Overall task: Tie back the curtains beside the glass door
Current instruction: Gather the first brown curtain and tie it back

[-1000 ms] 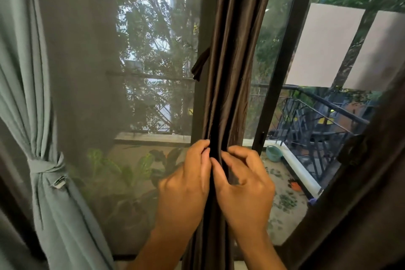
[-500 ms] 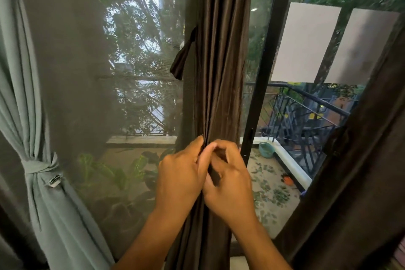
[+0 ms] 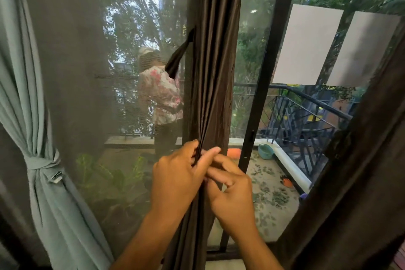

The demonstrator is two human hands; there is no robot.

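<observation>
A dark brown curtain [image 3: 215, 68] hangs bunched in the middle, in front of the glass door [image 3: 258, 55]. My left hand [image 3: 177, 180] pinches its gathered folds from the left at waist height. My right hand [image 3: 232, 190] presses in from the right, fingers curled against the same folds and touching the left fingertips. A brown tie strap [image 3: 178, 55] dangles loose from the curtain's left edge, well above both hands. At the far left a pale green curtain [image 3: 19, 85] is cinched with a knotted band [image 3: 42, 163].
A second brown curtain [image 3: 359, 171] falls diagonally across the right side. A grey mesh screen [image 3: 72, 55] covers the left pane. Outside on the balcony stands a person in a floral top [image 3: 161, 96], with plants, a railing [image 3: 306, 98] and a teal bowl [image 3: 265, 151].
Both hands have closed tighter on the brown curtain's folds, fingertips now overlapping. The view has shifted right, and a person outside now shows through the mesh.
</observation>
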